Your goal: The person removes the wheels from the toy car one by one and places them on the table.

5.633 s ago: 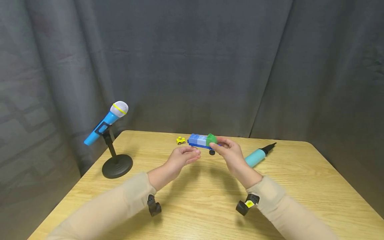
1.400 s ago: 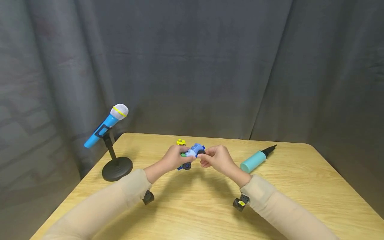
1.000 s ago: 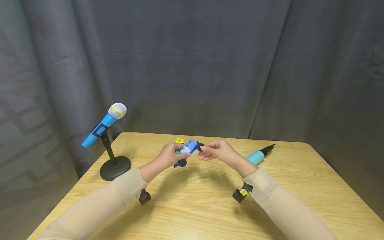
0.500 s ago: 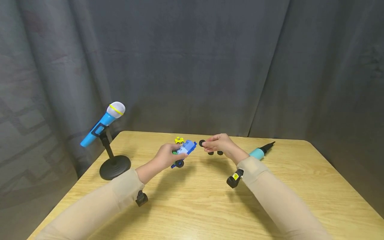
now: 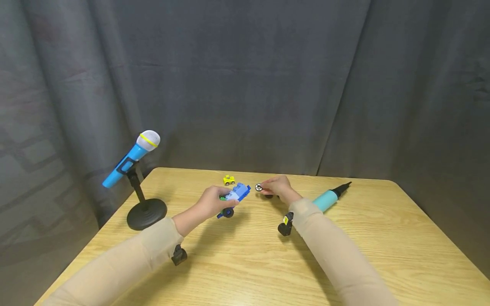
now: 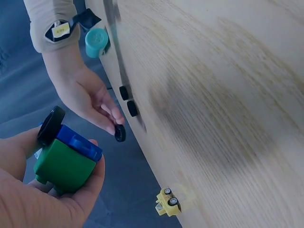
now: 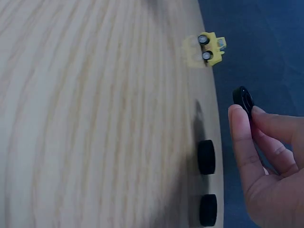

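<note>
My left hand (image 5: pixel 208 205) grips a block vehicle (image 5: pixel 240 191) with light blue bricks and a blue base above the table. Its green brick (image 6: pixel 66 164) and one black wheel (image 6: pixel 51 126) show in the left wrist view. Between the thumb and fingers of my right hand (image 5: pixel 280 187) a small black wheel (image 7: pixel 242 98) is pinched, held in the air; its face looks pale in the head view (image 5: pixel 258 187). Two more black wheels (image 7: pixel 206 156) (image 7: pixel 208 210) stand on the table below that hand, partly hidden by it in the head view.
A small yellow toy car (image 5: pixel 229 180) stands near the back edge of the table (image 5: pixel 237 263). At the left is a blue microphone (image 5: pixel 132 160) on a black stand (image 5: pixel 147 214). A teal pump (image 5: pixel 326 200) lies beyond my right forearm.
The vehicle was in my right hand at first, then passed to my left. My right hand has drawn a wheel away from it and turned it; my right forearm has shifted left.
</note>
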`<state>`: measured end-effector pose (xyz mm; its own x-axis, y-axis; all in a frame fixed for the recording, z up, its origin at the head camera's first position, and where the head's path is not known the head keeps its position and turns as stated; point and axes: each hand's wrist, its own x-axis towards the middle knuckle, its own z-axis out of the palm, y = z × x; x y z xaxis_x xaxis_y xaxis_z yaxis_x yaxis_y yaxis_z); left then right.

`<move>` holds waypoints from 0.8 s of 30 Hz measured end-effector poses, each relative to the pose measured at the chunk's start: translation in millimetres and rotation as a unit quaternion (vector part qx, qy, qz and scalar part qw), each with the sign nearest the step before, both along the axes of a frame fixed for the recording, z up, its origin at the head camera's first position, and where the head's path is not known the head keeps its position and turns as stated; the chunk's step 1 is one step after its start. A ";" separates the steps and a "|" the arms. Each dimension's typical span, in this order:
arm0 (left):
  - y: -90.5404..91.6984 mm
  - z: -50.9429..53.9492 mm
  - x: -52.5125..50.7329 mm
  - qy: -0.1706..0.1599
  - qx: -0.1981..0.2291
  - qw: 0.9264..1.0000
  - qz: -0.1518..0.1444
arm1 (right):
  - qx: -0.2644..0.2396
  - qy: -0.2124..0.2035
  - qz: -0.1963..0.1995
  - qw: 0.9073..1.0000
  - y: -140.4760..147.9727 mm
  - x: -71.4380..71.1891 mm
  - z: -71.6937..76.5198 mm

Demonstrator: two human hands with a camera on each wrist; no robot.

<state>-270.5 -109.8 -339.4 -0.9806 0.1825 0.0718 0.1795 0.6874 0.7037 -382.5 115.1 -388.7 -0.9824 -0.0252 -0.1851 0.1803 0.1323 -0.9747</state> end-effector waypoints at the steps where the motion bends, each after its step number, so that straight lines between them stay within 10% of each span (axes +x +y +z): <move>1: 0.1 0.0 0.0 0.001 0.000 1.000 0.001 | 0.005 0.002 -0.002 1.000 -1.3 0.1 -0.4; 24: 9.2 4.8 -1.7 -0.028 -0.007 1.000 0.007 | 0.171 -0.041 -0.064 0.982 -16.9 -18.0 -11.6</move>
<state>-272.2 -100.6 -334.6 -0.9856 0.1684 0.0141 0.1296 0.6995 0.7028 -400.5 98.2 -400.3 -0.9548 0.1755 -0.2399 0.2930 0.4199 -0.8590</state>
